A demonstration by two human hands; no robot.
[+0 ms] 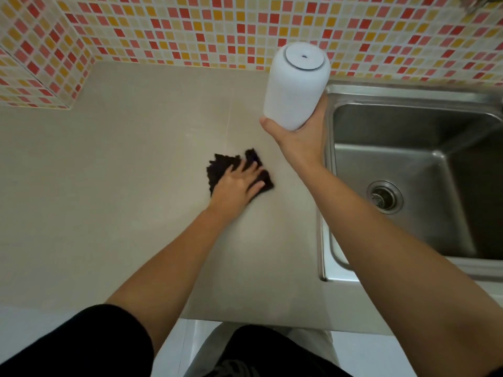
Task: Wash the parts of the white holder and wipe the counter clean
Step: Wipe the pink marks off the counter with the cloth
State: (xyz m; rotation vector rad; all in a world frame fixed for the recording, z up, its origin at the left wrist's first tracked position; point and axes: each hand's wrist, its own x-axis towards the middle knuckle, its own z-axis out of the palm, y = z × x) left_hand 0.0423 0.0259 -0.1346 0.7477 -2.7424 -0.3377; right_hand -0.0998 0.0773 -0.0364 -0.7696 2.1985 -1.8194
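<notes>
My right hand (299,137) grips the lower end of a tall white cylindrical holder (295,83) and keeps it lifted above the beige counter (122,172), close to the sink's left rim. The holder's round lid with a small slot faces up toward the camera. My left hand (236,186) lies flat, fingers spread, on a dark crumpled cloth (220,165) pressed against the counter near its middle. Part of the cloth is hidden under the palm.
A stainless steel sink (381,126) with a round drain (385,197) fills the right side. A mosaic tile wall (190,28) in red, orange and white runs along the back and juts forward at the left. The counter's front edge (245,322) is near my body.
</notes>
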